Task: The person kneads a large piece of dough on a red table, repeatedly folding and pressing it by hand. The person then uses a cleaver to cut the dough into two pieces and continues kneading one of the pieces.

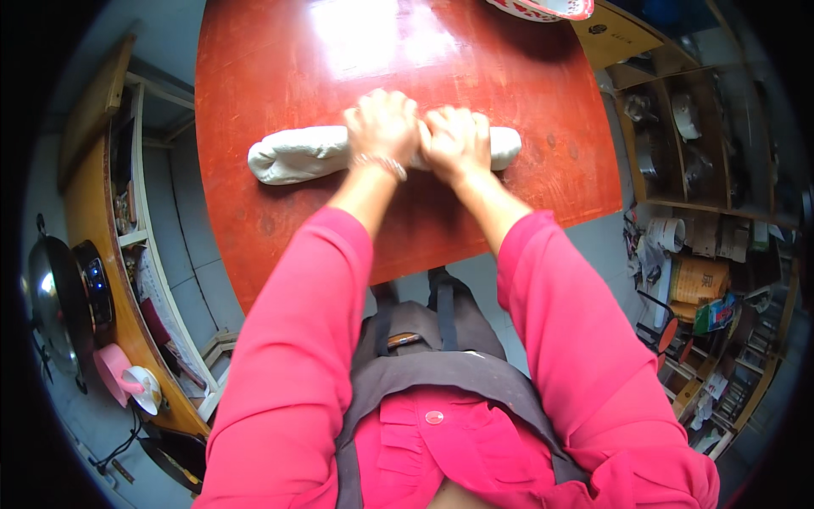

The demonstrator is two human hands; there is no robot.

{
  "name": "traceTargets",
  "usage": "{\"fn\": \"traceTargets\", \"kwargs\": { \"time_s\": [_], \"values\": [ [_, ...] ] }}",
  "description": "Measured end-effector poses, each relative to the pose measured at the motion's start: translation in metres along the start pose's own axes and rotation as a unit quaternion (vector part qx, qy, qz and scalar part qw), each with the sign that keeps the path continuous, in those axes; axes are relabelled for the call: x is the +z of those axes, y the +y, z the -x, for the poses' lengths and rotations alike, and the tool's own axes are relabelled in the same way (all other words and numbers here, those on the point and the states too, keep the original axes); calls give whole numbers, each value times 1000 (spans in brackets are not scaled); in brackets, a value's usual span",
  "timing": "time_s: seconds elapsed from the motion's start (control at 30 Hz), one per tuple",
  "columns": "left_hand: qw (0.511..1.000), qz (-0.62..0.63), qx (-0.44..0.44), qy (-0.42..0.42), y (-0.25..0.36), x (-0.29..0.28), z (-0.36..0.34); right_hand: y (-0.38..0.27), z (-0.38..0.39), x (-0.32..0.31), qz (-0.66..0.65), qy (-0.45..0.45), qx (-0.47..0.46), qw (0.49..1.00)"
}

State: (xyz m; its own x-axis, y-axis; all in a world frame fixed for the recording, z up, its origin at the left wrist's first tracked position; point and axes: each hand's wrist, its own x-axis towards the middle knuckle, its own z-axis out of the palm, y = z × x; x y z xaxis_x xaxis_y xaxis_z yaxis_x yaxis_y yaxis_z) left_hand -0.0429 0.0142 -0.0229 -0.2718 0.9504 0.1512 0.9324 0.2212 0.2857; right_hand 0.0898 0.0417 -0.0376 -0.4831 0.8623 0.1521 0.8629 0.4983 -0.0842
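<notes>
A long white roll of what looks like dough [294, 153] lies crosswise on the red wooden table [407, 237], its left part creased and folded at the end. My left hand [380, 127], with a bracelet on the wrist, presses on the middle of the roll, fingers curled over it. My right hand [454, 144] grips the roll just right of that, its fingers bent over the top, close beside my left hand. Both hands hide the middle of the roll.
A white basin with red pattern [543, 8] sits at the table's far edge. To the left, a wooden counter holds a wok [52, 297], a dark cooker [93, 286] and a pink container [114, 373]. Shelves with pots and bags [708, 280] stand on the right.
</notes>
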Motion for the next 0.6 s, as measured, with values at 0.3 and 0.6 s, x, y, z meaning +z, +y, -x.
{"fn": "traceTargets", "kwargs": {
  "time_s": [0.3, 0.6],
  "values": [
    [968, 137, 174, 115, -16, 68, -1, 16, -18, 51, -75, 176, -62, 980],
    [978, 193, 64, 46, -5, 57, -71, 42, -87, 63, -123, 79, -120, 982]
  ]
}}
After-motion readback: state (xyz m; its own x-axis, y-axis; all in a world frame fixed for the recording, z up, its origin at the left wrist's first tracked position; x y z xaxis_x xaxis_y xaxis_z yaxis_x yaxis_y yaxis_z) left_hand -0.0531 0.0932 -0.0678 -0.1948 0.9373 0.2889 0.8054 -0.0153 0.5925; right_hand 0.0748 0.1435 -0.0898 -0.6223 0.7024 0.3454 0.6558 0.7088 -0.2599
